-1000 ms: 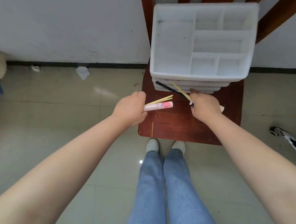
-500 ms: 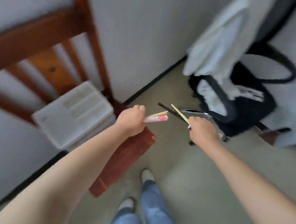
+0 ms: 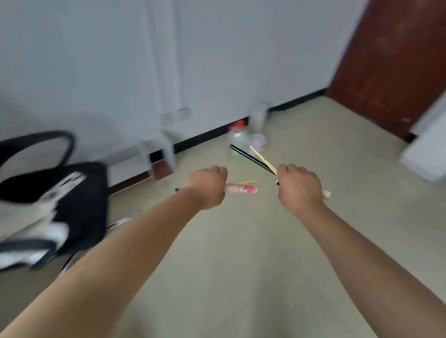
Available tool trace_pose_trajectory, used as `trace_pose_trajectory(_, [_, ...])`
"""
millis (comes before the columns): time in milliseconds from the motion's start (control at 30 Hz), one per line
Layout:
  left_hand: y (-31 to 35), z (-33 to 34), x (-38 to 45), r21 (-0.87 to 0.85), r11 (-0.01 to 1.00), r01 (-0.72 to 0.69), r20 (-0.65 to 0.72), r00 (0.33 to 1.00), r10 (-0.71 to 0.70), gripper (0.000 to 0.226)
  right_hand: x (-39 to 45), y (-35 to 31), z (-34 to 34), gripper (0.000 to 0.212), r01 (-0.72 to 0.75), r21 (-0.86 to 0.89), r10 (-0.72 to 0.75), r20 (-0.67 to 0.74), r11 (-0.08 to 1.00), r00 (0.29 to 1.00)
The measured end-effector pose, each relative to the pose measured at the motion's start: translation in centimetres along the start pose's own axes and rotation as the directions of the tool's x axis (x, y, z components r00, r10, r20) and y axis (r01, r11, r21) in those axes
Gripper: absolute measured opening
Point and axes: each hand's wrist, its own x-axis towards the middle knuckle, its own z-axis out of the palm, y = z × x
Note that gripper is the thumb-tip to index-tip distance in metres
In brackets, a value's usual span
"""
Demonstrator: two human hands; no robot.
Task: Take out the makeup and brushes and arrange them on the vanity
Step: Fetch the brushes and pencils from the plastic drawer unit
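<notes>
Both fists are held out over the floor right of the black chair (image 3: 48, 200): the left hand (image 3: 209, 186) grips a pink tube (image 3: 241, 189), the right hand (image 3: 299, 188), farther from it, grips a black brush (image 3: 250, 158) and yellow stick (image 3: 262, 159)
</notes>
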Motion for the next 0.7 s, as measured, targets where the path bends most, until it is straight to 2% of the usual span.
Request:
trace_pose_trajectory(67, [8.0,-1.0,6.5,0.047,0.988,-0.149,0.018,0.989,0.148,0.025,-0.5,9.3,0.7,0.024,-0.151,-0.006,0.151,0.008,0.989,0.989])
trace_pose_trajectory(167, [20.2,-2.6,14.7,0.083,0.932,-0.354,0.020,0.935,0.354,0.027,-1.9,22.4,1.4,0.026,-0.306,-0.053,0.307,0.009,0.951,0.952])
trace_pose_trajectory(333, [38.4,-5.4,24.3,0.097,0.803,-0.588,0.013,0.807,0.590,0.026,-4.8,39.6,1.3,0.021,-0.572,-0.072,0.574,0.007,0.817,0.819])
trace_pose_trajectory(500, [52.2,-7.5,33.7,0.092,0.723,-0.684,0.013,0.727,0.686,0.028,-4.6,53.1,2.5,0.021,-0.710,-0.078,0.714,0.037,0.700,0.700])
trace_pose_trajectory(700, [65.4,-9.1,49.1,0.142,0.640,-0.755,0.013,0.648,0.762,0.030,1.5,70.4,4.7,0.025,-0.790,-0.098,0.794,0.016,0.606,0.607])
